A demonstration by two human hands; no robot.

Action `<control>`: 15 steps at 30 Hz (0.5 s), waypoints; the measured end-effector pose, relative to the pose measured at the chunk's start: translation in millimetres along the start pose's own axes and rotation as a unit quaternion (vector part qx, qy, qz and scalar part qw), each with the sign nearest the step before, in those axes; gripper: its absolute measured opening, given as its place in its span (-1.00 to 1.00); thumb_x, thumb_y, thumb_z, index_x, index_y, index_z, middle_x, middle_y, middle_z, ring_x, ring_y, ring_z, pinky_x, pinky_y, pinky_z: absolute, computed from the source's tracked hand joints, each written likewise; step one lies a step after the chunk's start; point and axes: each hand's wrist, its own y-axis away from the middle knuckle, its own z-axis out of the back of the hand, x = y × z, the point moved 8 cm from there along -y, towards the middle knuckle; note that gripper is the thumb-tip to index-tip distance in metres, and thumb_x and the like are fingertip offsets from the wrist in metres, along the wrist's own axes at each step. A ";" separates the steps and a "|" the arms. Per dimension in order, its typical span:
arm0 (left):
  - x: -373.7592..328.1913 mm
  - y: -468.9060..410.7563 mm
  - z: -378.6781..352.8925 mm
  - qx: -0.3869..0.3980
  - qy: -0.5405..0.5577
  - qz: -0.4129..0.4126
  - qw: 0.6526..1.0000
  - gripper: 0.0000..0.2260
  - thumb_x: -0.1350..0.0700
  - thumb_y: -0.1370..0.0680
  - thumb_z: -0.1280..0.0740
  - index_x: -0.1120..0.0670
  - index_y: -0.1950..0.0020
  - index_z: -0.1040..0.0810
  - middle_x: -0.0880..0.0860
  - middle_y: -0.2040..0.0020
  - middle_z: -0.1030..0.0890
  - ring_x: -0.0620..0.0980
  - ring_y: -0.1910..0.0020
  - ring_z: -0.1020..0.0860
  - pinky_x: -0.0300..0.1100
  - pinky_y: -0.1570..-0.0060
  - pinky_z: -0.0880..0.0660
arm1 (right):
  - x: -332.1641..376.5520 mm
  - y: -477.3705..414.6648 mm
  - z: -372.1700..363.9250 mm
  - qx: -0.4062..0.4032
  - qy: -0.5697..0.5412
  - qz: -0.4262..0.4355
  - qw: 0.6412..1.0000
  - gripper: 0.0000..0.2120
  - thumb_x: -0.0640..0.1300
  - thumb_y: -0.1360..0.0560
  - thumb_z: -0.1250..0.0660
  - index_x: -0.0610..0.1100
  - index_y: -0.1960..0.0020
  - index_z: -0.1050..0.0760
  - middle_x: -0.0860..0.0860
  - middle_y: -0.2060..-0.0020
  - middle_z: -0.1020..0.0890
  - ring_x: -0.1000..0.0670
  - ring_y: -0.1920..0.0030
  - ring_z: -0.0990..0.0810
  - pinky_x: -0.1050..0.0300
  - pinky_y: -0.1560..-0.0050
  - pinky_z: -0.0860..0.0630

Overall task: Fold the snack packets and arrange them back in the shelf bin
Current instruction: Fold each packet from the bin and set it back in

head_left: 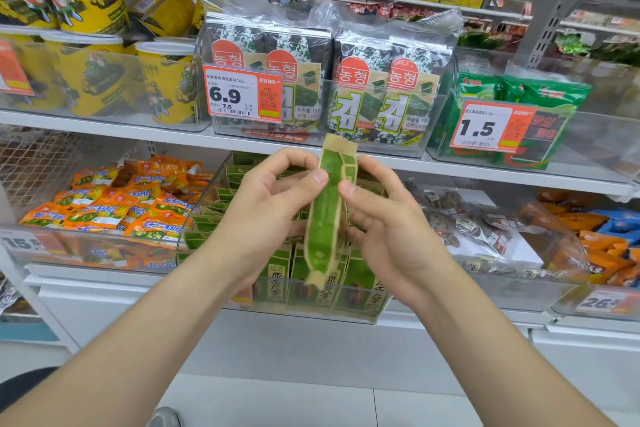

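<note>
Left hand (273,198) at nine o'clock, right hand (384,215) at three, both pinching the packet (329,211): probably light, crinkly, slippery; hold its edges.

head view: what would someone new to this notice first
The narrow green and tan snack packet, pinched upright between the left hand and right hand at the centre, draws the eye first. Just behind and below it stands the clear shelf bin, packed with matching green packets. On the shelf above, an orange 6.9 price tag hangs in front of dark seaweed packs.
</note>
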 end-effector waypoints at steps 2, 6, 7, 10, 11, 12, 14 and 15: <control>-9.8 2.1 1.4 -0.003 -0.093 -0.059 0.994 -0.91 0.20 -0.70 -0.32 0.10 -0.17 -0.60 0.08 0.03 -0.77 0.05 0.12 -0.72 0.08 0.04 -0.71 | -0.6 -0.1 4.1 -0.005 0.025 0.008 1.000 -0.22 -0.13 -0.41 -0.65 0.12 -0.52 -0.39 -0.08 -0.10 -0.74 -0.07 -0.03 -0.73 -0.03 -0.02 -0.53; -13.0 9.5 -14.0 0.109 -0.153 -0.071 0.980 -0.70 0.37 -0.67 -0.32 0.07 -0.33 -0.59 0.06 -0.21 -0.74 0.17 -0.16 -0.70 0.24 -0.14 -0.65 | 10.5 0.2 21.2 -0.082 0.143 0.092 0.982 -0.29 0.12 -0.34 -0.69 0.06 -0.37 -0.44 -0.05 -0.07 -0.72 -0.09 -0.06 -0.74 0.01 0.03 -0.68; -13.8 11.2 -16.3 0.137 -0.174 -0.074 0.972 -0.61 0.38 -0.63 -0.38 0.04 -0.40 -0.56 0.00 -0.26 -0.72 0.12 -0.21 -0.69 0.18 -0.16 -0.66 | 14.2 -0.2 25.3 -0.094 0.161 0.109 0.976 -0.32 0.16 -0.32 -0.70 0.02 -0.28 -0.44 -0.04 -0.06 -0.73 -0.10 -0.09 -0.74 -0.09 -0.04 -0.69; -13.3 9.9 -11.8 0.141 -0.254 -0.097 0.952 -0.45 0.29 -0.59 -0.49 -0.08 -0.52 -0.50 -0.16 -0.27 -0.70 -0.12 -0.21 -0.70 -0.10 -0.20 -0.65 | 31.5 1.0 33.8 -0.126 0.196 0.166 0.958 -0.39 0.16 -0.37 -0.67 -0.09 -0.17 -0.41 -0.03 0.00 -0.73 -0.02 -0.03 -0.74 -0.16 -0.08 -0.67; -12.4 6.2 -5.8 0.115 -0.273 -0.101 0.950 -0.51 0.24 -0.61 -0.49 -0.08 -0.49 -0.52 -0.18 -0.22 -0.72 -0.14 -0.14 -0.72 -0.11 -0.16 -0.67 | 37.9 1.9 36.1 -0.138 0.207 0.183 0.951 -0.43 0.15 -0.40 -0.63 -0.12 -0.15 -0.41 0.00 0.05 -0.72 0.04 0.03 -0.72 -0.08 -0.01 -0.66; -12.0 2.1 0.0 0.089 -0.300 -0.112 0.943 -0.60 0.18 -0.63 -0.47 -0.07 -0.45 -0.56 -0.19 -0.17 -0.74 -0.16 -0.09 -0.73 -0.10 -0.15 -0.66 | 44.1 3.4 37.5 -0.145 0.221 0.202 0.943 -0.48 0.13 -0.42 -0.58 -0.13 -0.13 -0.41 0.03 0.09 -0.71 0.08 0.08 -0.70 -0.01 0.04 -0.63; -10.1 -3.5 7.3 0.068 -0.370 -0.145 0.915 -0.74 0.08 -0.68 -0.41 -0.08 -0.36 -0.64 -0.20 -0.06 -0.76 -0.21 0.01 -0.71 -0.14 -0.11 -0.62 | 52.8 6.3 37.0 -0.141 0.262 0.238 0.925 -0.56 0.06 -0.49 -0.56 -0.10 -0.15 -0.40 0.01 0.08 -0.69 0.03 0.10 -0.69 -0.03 0.07 -0.60; -9.2 -4.1 7.8 0.069 -0.401 -0.161 0.899 -0.77 0.05 -0.69 -0.38 -0.13 -0.34 -0.66 -0.18 0.02 -0.76 -0.22 0.13 -0.67 -0.19 0.01 -0.58 | 57.2 8.5 35.6 -0.131 0.293 0.258 0.911 -0.58 0.00 -0.51 -0.57 -0.04 -0.20 -0.41 0.02 0.03 -0.69 0.01 0.06 -0.70 -0.04 0.05 -0.60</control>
